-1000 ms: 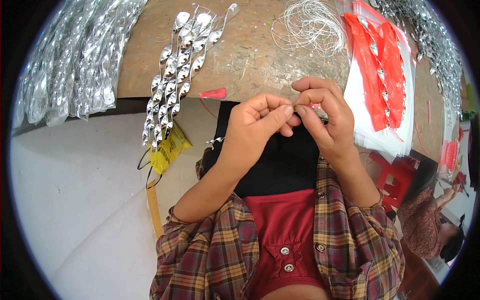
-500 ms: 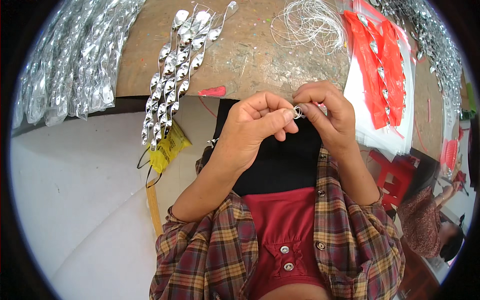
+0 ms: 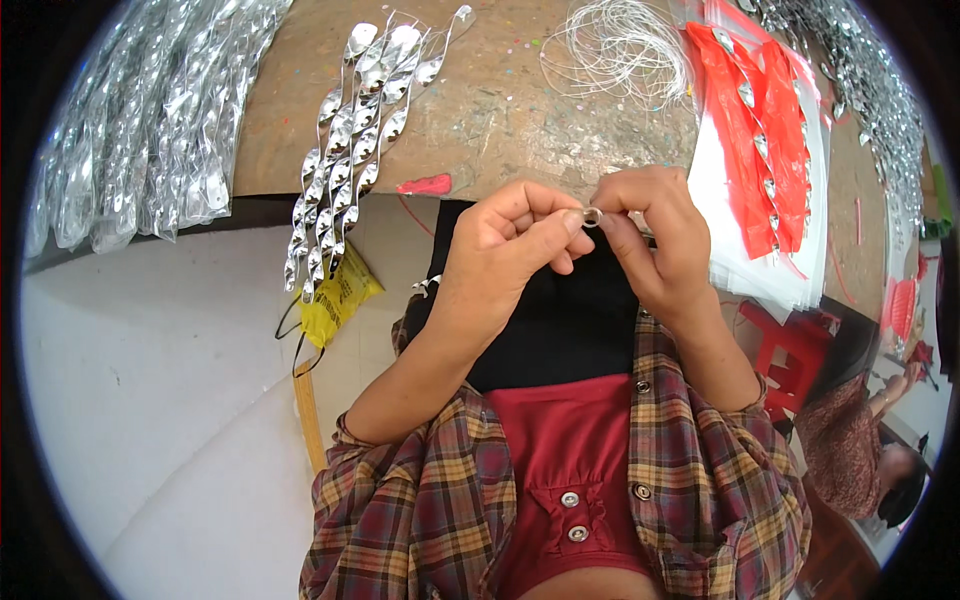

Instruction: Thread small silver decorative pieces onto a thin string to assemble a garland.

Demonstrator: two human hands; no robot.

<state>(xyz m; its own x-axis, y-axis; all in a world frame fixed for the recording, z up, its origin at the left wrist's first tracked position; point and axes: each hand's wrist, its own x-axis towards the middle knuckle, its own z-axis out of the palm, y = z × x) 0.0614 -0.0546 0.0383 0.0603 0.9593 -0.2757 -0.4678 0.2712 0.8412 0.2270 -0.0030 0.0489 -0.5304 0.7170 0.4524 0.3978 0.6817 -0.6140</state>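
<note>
Silvery loop: a small thin ring (image 3: 597, 212), pinched between my two hands, just on my side of the brown table's (image 3: 510, 100) front edge; its exact make is too small to tell.
Left hand: my left hand (image 3: 518, 240) is drawn narrow, thumb and forefinger tips closed on the loop's left side, other fingers curled, near the table's front edge.
Right hand: my right hand (image 3: 655, 235) is likewise narrow, thumb and bent forefinger meeting at the loop's right side; I cannot tell whether anything else sits inside the curled fingers.
Twisted silver strips: a loose bunch (image 3: 368, 110) lying on the table, lower ends hanging past its front edge.
Wrapped silver strips: a clear-sleeved pile (image 3: 150, 120) covering the table's left end.
White cord: one loose tangle (image 3: 620, 50) on the table, toward its far side.
Red packets: two, with silver spirals (image 3: 765, 140), resting on pale sheets (image 3: 722, 205) on the table's right part.
Red scrap: one flat piece (image 3: 425, 185) at the table's front edge.
Yellow bag: dark-handled bag (image 3: 340, 300), below the table's front edge, under the strip ends.
Red stool: one item (image 3: 785, 355), below the table's right part.
</note>
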